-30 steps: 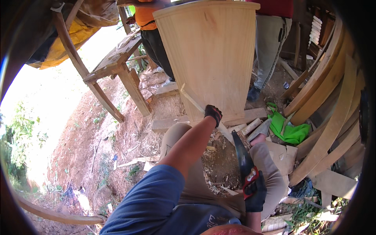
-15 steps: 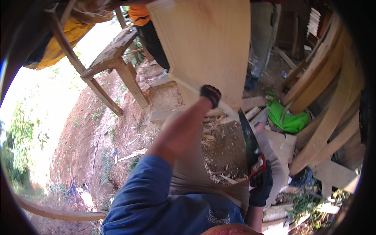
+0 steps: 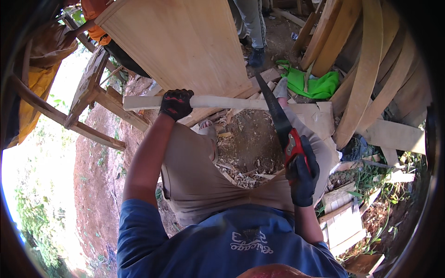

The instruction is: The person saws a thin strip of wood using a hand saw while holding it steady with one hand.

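Note:
My left hand (image 3: 176, 104), in a black and red glove, is closed around a pale narrow wooden strip (image 3: 222, 103). The strip lies crosswise in front of my knees, its left end sticking out past the hand. In my gloved right hand (image 3: 302, 170) is the red handle of a handsaw (image 3: 279, 121). The saw's dark blade points away from me and crosses the strip toward its right part. Whether the teeth touch the wood, I cannot tell.
A large wooden panel (image 3: 181, 44) stands ahead, with a person in orange (image 3: 95, 34) beside it. Another person's leg (image 3: 251, 28) shows behind. Long boards (image 3: 366, 69) lean at right near a green cloth (image 3: 313, 82). Wood shavings (image 3: 245, 171) litter the ground between my legs.
My left hand has come back and left, and the strip, slanted before, now lies nearly level across. The saw stays in my right hand. My view has shifted as well.

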Available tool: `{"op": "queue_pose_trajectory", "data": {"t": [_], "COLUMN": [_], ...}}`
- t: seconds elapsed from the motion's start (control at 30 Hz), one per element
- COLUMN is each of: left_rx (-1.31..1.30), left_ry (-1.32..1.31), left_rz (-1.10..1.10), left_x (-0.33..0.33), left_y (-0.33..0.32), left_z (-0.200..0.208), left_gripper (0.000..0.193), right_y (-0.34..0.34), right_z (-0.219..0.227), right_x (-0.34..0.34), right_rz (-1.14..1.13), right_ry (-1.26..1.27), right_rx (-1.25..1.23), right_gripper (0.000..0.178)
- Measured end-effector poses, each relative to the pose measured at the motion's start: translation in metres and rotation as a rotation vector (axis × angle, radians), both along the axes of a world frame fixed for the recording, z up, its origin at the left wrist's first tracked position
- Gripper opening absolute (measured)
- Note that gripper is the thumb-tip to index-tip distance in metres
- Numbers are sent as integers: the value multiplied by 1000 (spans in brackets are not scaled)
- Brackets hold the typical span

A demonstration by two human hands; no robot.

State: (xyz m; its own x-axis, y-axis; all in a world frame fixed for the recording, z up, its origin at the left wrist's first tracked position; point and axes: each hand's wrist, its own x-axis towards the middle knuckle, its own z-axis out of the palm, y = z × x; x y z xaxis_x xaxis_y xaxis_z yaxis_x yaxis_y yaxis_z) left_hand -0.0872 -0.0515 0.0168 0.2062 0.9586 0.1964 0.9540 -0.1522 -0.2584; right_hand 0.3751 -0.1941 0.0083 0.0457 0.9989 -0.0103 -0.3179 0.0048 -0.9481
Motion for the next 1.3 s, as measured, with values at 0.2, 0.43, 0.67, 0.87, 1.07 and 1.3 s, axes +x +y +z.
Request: {"op": "queue_pose_trajectory", "data": {"t": [0.2, 0.43, 0.67, 0.87, 1.07, 1.3], "left_rx": [-78, -286, -585, -684, -611, -403], "left_ry": [139, 267, 402, 265, 230, 119], "left_rz": [-173, -120, 196, 308, 231, 162], "left_x": [-1, -5, 0, -1, -2, -14], "left_y": [7, 50, 44, 21, 23, 26], "left_z": [-11, -53, -144, -152, -135, -93], "left_gripper": [20, 25, 41, 40, 36, 32], "right_y": [1, 17, 40, 51, 45, 61], "right_z": [-61, -91, -149, -190, -179, -154], "right_x": [-17, -31, -55, -73, -71, -47], "right_rz": [101, 180, 161, 84, 130, 222], "right_ry": [155, 264, 323, 13, 231, 451], "right_rx": [-134, -259, -230, -189, -352, -279], "right_gripper": [51, 49, 50, 48, 47, 51]}}
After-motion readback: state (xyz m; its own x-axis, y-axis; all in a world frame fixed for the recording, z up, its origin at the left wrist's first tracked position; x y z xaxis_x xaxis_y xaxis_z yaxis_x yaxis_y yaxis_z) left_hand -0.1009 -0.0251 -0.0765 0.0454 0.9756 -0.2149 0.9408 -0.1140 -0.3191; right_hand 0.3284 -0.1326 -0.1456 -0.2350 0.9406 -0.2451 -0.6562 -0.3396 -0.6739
